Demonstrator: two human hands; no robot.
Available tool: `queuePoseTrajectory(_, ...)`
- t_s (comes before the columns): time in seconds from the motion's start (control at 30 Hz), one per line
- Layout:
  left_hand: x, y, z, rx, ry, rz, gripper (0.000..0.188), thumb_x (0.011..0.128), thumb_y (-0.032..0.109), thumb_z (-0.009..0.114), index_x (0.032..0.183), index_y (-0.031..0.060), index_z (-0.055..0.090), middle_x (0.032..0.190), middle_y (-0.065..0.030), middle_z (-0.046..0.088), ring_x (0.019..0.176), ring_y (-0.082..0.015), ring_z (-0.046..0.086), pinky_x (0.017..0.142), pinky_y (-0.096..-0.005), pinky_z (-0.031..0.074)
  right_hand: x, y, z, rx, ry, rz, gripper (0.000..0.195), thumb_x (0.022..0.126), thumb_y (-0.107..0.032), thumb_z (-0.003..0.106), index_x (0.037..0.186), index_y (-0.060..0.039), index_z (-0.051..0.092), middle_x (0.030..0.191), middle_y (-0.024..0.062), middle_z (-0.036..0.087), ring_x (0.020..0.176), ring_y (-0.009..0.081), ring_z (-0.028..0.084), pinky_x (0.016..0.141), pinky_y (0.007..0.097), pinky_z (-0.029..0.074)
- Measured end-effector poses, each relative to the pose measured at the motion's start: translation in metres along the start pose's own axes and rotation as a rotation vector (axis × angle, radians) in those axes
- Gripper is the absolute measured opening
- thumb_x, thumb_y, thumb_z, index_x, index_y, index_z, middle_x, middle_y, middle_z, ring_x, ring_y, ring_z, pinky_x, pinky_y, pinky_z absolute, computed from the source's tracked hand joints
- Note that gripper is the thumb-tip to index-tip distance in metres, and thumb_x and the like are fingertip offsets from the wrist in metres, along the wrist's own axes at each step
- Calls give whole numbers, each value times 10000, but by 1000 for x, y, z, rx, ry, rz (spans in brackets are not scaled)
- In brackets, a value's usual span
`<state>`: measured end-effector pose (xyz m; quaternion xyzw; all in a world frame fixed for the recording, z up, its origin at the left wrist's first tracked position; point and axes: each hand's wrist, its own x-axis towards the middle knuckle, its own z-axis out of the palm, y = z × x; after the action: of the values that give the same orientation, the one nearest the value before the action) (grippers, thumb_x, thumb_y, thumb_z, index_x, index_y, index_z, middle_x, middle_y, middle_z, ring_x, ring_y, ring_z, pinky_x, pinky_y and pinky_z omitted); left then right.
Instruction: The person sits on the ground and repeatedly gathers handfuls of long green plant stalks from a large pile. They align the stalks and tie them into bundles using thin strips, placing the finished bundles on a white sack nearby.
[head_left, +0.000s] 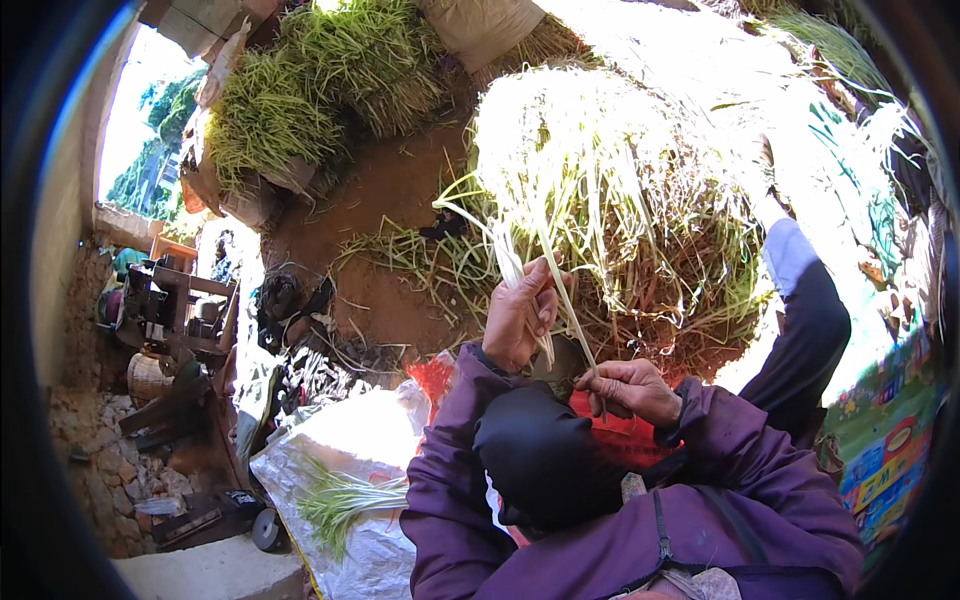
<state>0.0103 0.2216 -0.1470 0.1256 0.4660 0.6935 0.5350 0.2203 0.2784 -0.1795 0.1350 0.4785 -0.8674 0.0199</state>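
My left hand (521, 311) is closed around a small bunch of long, pale vegetable stalks (506, 255), their green tops pointing up and away. A single pale stalk (566, 307) slants down from beside that bunch. Its lower end is pinched between the thumb and fingers of my right hand (634, 391). Just beyond both hands stands a large heap of leafy stalks (600, 187), washed out by sunlight on top. Red material (622, 429) shows beneath my right hand. To the left, a bundle of pale, green-tipped stalks (367, 499) lies on a white woven sack (375, 559).
More green stalk piles (300, 97) stand at the upper left. Loose stalks (427, 262) litter the brown ground (375, 180). Rounded black cloth (532, 450), apparently a knee, is close below my hands. A colourful printed mat (885, 465) is at right, wooden machinery (187, 300) at left.
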Motion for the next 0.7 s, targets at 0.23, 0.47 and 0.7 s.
queuePoseTrajectory(0.23,0,-8,3,147,28,-66,254,910,221,589,1066,21,579,816,-41,612,480,-29,438,353,-173,311,22,-20,-33,-539,201,-260,274,923,-229,577,1057,6,626,841,21,620,728,74,563,667,229,471)
queuePoseTrajectory(0.47,3,-11,25,373,17,-3,181,890,215,628,900,39,587,578,48,492,399,-14,367,347,-174,249,76,-66,-43,-576,521,-452,206,865,-179,649,862,27,647,698,16,606,672,50,513,593,241,442)
queuePoseTrajectory(0.7,19,-14,8,90,88,54,182,932,193,554,940,11,559,715,-32,574,439,-30,391,353,-172,279,42,-33,-29,-293,300,-729,85,880,-34,595,958,-4,613,963,88,640,932,160,600,836,281,475)
